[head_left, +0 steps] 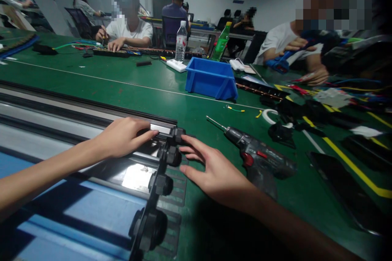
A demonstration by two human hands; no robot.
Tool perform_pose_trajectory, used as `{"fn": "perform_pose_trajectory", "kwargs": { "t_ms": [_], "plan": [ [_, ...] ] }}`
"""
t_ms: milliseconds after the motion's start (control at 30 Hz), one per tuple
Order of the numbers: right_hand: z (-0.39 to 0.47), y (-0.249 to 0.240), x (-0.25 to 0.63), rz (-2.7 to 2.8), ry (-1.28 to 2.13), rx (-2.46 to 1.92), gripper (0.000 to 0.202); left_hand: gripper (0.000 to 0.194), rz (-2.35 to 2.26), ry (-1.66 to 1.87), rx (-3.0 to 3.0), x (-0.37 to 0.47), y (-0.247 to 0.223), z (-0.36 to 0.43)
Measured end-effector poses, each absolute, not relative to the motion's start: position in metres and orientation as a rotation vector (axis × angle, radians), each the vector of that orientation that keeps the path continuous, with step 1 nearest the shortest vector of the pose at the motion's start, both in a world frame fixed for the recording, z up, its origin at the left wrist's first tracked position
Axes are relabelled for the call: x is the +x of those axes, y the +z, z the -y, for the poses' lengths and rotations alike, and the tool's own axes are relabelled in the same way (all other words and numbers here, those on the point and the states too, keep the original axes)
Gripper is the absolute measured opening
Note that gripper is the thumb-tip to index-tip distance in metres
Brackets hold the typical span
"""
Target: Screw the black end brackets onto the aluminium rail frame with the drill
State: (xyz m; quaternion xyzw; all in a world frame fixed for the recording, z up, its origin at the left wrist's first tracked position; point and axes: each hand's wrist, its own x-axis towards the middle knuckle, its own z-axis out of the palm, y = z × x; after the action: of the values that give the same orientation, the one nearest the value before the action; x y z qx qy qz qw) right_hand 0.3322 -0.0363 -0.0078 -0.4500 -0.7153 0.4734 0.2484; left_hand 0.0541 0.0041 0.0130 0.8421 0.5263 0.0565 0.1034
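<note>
My left hand [122,136] lies across the end of a long metal housing [55,124]. Its fingers bend over the far rail and the thumb stretches along the near side, so it grips the housing edge. A row of black cable glands [173,155] juts from the housing's black end plate [153,202]. My right hand [214,171] is beside the upper glands, fingers apart, with the fingertips at or touching the farthest black gland [179,135]. Nothing is held in it. Just beyond it, a dark cordless drill [260,153] with a long bit lies on its side.
On the green table [131,89] stand a blue bin [211,79], a clear bottle [181,43] and a green bottle [221,43]. A black phone-like slab [346,189], wires and black parts crowd the right. Two people in white shirts work across the table.
</note>
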Motion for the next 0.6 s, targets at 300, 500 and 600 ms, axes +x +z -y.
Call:
{"fn": "perform_pose_trajectory", "kwargs": {
  "t_ms": [300,500,600],
  "plan": [
    [0.027,0.002,0.337,1.928,1.567,-1.165,0.083,0.062,-1.698,0.087,2.473,0.056,0.012,-0.003],
    [0.024,0.005,0.343,2.103,1.425,-1.115,0.077,0.065,-1.773,0.095,2.448,0.055,0.009,-0.002],
    [0.036,0.017,0.342,2.235,0.965,-1.245,0.067,0.065,-1.809,0.14,2.388,0.055,0.011,-0.006]
  ]
}}
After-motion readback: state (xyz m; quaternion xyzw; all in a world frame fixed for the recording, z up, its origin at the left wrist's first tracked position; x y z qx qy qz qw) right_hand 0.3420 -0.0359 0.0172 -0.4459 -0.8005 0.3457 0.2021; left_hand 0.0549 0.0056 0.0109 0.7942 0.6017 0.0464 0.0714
